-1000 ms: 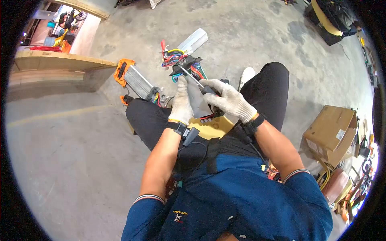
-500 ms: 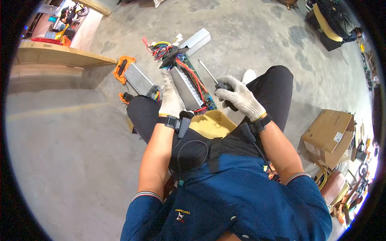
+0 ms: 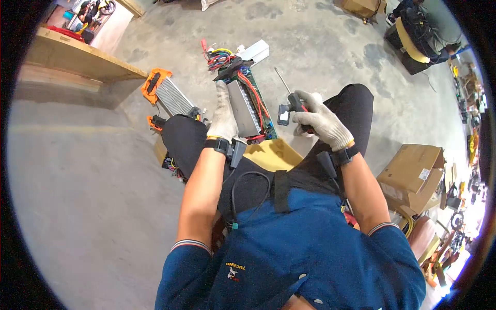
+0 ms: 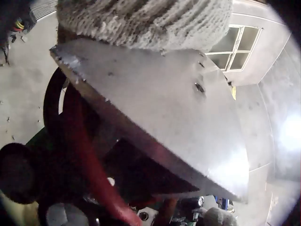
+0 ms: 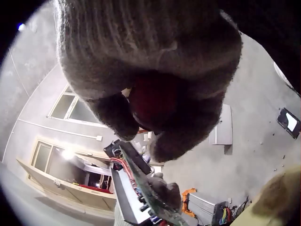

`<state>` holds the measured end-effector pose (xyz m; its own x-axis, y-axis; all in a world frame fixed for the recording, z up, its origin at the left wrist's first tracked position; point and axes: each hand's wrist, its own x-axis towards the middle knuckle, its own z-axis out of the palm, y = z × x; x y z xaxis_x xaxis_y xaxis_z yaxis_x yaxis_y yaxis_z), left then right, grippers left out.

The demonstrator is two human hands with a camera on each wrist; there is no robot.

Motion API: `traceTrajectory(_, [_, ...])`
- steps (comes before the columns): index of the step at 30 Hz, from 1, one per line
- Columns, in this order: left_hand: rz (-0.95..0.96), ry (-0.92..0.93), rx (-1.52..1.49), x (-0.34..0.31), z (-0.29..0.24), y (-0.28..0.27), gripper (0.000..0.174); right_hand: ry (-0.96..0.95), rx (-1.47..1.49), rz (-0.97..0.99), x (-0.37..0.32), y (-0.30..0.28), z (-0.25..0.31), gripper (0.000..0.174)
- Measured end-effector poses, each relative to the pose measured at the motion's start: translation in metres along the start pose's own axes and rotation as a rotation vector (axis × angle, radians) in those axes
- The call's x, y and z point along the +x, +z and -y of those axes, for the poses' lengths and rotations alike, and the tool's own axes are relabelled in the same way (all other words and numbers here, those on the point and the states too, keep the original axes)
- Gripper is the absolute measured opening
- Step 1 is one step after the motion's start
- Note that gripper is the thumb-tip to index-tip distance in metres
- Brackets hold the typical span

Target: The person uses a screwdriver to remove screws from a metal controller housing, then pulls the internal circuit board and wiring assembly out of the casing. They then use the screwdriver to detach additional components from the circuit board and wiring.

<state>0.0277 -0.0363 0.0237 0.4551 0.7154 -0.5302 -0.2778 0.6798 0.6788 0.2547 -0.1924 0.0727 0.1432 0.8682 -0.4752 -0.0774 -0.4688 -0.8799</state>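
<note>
My gloved left hand [image 3: 225,113] grips a circuit board [image 3: 256,93] by its side, thumb along the grey metal plate [image 3: 242,109] fixed to it. In the right wrist view, the left fingertips [image 5: 168,189] curl round the board from behind. Red wires run along the board, and a bundle of coloured wires [image 3: 221,58] hangs off its far end. To the right of the board, my gloved right hand [image 3: 323,121] holds a screwdriver [image 3: 296,102] by its black and red handle, shaft pointing forward and away from the board.
A finned metal case [image 3: 178,97] with orange end pieces lies by the left knee. On the floor ahead is a silver metal housing [image 3: 254,52]. A small black part [image 3: 283,114] with a white label lies near the right hand. Cardboard box [image 3: 411,175] at right; yellow board [image 3: 274,154] between the legs.
The screwdriver has moved from the board's wires out to the right with my right hand. The board has turned in my left hand, so its component side now shows.
</note>
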Motion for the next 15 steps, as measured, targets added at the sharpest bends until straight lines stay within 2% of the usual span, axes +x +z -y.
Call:
traceTrajectory(2, [-0.007, -0.01, 0.007, 0.0, -0.002, 0.002, 0.088, -0.036, -0.07, -0.035, -0.004, -0.003, 0.006, 0.07])
traceTrajectory(4, [0.026, -0.015, -0.022, 0.008, 0.001, -0.005, 0.088, -0.151, -0.169, 0.06, -0.004, -0.013, 0.007, 0.067])
traceTrajectory(6, [0.052, -0.022, -0.05, 0.018, 0.008, -0.015, 0.088, -0.124, -0.169, 0.065, -0.003, -0.022, 0.007, 0.063])
traceTrajectory(8, [0.072, -0.033, -0.077, 0.028, 0.018, -0.028, 0.088, -0.198, -0.112, 0.089, 0.009, -0.034, -0.003, 0.059])
traceTrajectory(10, [0.081, -0.054, -0.093, 0.028, 0.019, -0.03, 0.088, -0.145, -0.154, 0.009, 0.017, -0.041, 0.003, 0.056])
traceTrajectory(11, [0.068, -0.059, -0.09, 0.029, 0.02, -0.03, 0.088, -0.111, -0.067, -0.036, 0.021, -0.044, 0.005, 0.052])
traceTrajectory(13, [-0.081, -0.005, -0.049, 0.015, 0.011, -0.011, 0.086, -0.084, 0.1, -0.12, 0.032, -0.051, 0.004, 0.041])
traceTrajectory(15, [-0.128, -0.014, -0.047, 0.014, 0.015, -0.015, 0.086, -0.097, 0.096, -0.158, 0.039, -0.059, 0.0, 0.038])
